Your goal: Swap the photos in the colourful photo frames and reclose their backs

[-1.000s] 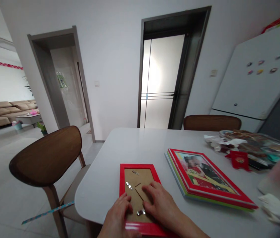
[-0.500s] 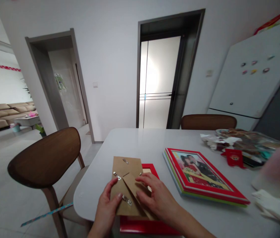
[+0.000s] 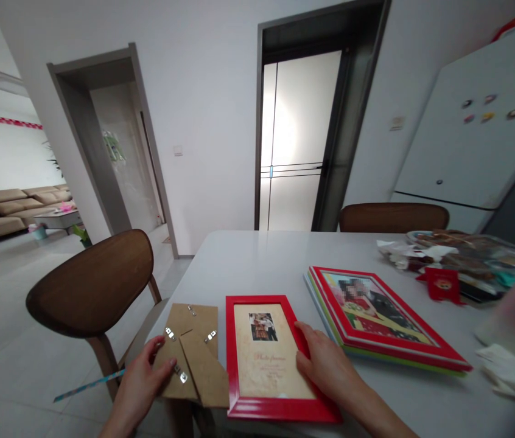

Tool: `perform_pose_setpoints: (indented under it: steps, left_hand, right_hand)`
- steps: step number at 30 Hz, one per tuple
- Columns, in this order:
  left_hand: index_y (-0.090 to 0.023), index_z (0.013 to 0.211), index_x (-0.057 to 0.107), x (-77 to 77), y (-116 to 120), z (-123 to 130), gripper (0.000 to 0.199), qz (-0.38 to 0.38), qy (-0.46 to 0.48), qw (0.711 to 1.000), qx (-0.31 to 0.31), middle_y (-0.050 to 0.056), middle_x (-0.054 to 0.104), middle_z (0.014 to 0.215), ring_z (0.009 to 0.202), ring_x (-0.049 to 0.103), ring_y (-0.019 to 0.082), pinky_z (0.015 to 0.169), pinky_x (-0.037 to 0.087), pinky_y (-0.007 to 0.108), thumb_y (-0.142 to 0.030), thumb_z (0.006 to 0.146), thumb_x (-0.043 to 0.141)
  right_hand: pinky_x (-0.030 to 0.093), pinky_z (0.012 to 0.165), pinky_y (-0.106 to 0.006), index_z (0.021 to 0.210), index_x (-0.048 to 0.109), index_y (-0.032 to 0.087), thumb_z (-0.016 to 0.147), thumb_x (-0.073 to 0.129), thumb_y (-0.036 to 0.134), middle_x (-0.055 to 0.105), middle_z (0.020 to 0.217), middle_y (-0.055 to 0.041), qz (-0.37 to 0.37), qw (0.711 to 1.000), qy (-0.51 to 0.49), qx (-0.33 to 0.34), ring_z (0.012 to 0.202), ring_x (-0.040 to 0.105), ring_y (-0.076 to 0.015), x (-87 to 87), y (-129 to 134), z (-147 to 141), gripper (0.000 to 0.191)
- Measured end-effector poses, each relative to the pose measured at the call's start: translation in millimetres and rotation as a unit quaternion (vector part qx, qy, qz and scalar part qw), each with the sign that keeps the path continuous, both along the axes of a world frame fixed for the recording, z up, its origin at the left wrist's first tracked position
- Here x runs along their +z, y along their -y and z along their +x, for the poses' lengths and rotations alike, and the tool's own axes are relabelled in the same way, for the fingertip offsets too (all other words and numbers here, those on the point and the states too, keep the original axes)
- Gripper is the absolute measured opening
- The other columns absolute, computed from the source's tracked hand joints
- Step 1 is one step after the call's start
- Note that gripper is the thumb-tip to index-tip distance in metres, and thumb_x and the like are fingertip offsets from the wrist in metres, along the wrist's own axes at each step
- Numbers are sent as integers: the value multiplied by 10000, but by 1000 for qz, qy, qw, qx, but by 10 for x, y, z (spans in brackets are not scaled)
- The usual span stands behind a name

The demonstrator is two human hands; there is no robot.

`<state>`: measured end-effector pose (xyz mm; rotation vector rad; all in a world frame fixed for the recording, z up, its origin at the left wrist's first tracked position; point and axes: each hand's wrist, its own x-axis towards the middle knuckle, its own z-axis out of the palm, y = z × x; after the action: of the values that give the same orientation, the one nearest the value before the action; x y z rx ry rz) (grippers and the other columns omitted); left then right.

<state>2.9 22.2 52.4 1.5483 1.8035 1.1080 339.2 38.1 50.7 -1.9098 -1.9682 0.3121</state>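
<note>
We are holding a flat brown cardboard frame back (image 3: 196, 322) in our left hand (image 3: 139, 380), just beyond the rounded edge of a white tabletop (image 3: 257, 255). Our left fingers (image 3: 153, 348) are curling around its lower left side, partly closed and gripping it, seemingly to keep it away from the frame beside it. Small silver metal clips (image 3: 183, 377) are sitting on its face, and a brown cardboard strut (image 3: 205, 371) is lying against it.

Our right hand (image 3: 325, 368) is resting open on the right side of a glossy red rectangular picture frame (image 3: 276, 409). Its fingers (image 3: 305, 344) are spread and pressing lightly on the rim, not closing around it, probably steadying the frame on the table. The frame is lying face up near the table edge, directly beside the cardboard back, and it is showing a cream paper insert (image 3: 266, 371) with a small printed photo.

Just to the right, a stack of red-edged picture frames (image 3: 376, 333) is lying flat, probably kept close at hand. Farther along, a clear plastic bag of mixed items (image 3: 476, 261) and a red paper envelope (image 3: 442, 284) are sitting on the table.
</note>
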Motion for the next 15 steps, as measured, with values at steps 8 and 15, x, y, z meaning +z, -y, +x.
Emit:
perform_pose_setpoints:
  steps: [8, 15]
  left_hand:
    - [-174, 1080, 492, -53, 207, 715, 397, 139, -135, 980, -51, 107, 477, 1212, 1129, 406, 267, 951, 319, 427, -266, 695, 530]
    - [-155, 1192, 382, 105, 347, 1766, 618, 192, -132, 932, -279, 144, 372, 1291, 1169, 340, 297, 945, 332, 458, -288, 639, 623]
  right_hand:
    - [460, 613, -276, 1275, 144, 173, 629, 375, 152, 634, 889, -64, -136, 877, -461, 10, 698, 614, -174, 201, 108, -16, 686]
    - [470, 551, -294, 1309, 50, 254, 624, 537, 236, 644, 887, -41, -145, 752, -643, 1, 611, 614, -173, 540, 274, -147, 841]
